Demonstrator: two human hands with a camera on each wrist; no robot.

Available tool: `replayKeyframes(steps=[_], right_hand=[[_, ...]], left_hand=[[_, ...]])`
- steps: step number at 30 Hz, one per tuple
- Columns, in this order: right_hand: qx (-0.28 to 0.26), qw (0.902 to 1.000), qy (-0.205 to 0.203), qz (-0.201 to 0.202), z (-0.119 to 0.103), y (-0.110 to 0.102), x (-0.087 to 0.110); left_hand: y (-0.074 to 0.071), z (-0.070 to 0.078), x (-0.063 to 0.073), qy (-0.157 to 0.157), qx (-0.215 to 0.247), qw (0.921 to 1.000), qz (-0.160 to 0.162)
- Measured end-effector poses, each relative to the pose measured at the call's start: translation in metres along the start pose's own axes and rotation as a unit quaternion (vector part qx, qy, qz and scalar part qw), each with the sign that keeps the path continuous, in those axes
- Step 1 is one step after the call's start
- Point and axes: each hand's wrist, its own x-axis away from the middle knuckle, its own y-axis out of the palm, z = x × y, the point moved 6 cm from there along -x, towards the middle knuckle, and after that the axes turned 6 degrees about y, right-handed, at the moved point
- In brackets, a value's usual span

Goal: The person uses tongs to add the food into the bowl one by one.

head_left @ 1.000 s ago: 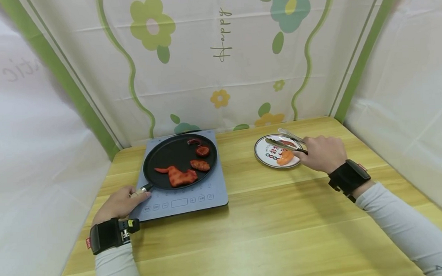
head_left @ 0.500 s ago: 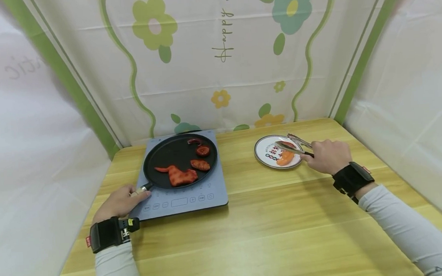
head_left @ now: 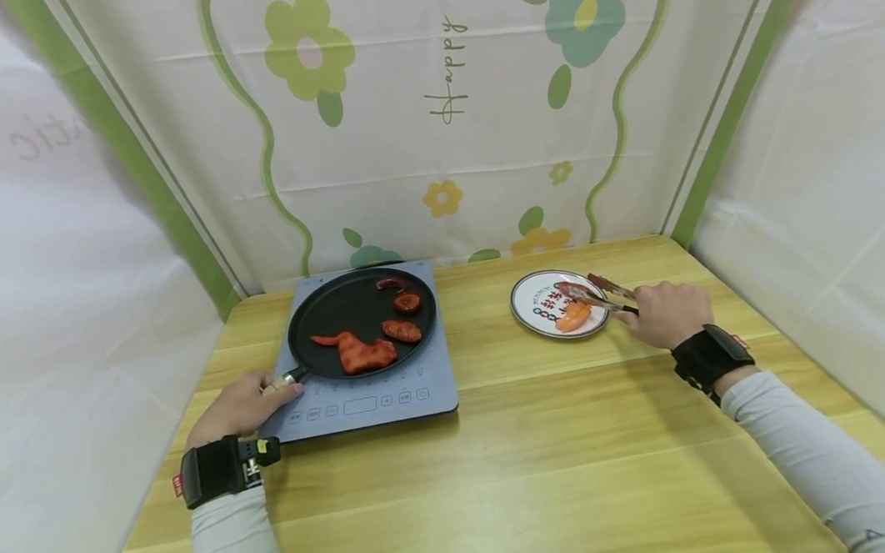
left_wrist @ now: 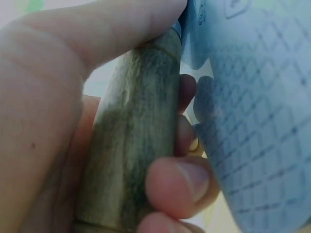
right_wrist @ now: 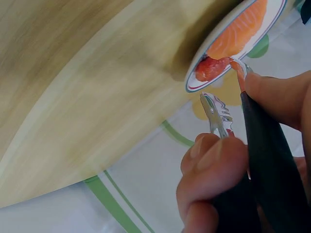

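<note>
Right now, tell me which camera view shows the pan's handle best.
The left wrist view: the handle runs large and close through its middle. The head view shows only a short piece, since the left hand covers the rest. The right wrist view shows none of it.

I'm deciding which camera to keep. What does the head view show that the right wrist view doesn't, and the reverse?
Head view only: the left hand's grip, the black pan with its red wing-shaped piece, and the cooker.
Right wrist view only: clear pale stripes on the orange slice, and curled fingers holding the tongs.
Both: the right hand's grip, slice, tongs, plate, wooden table, flowered cloth.
</note>
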Motion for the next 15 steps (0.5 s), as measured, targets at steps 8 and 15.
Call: replayKeyframes(steps=[8,15], right_hand=[[0.016,0.9995,-0.006,-0.028,0.002,0.009,-0.010],[0.027,0.9979,-0.004,-0.058,0.004,0.015,-0.018]], left_hand=[[0.002,-0.001,-0.001,0.004,-0.001,1.0000,-0.001],[0.002,0.000,0.001,-0.002,0.004,1.0000,-0.003]])
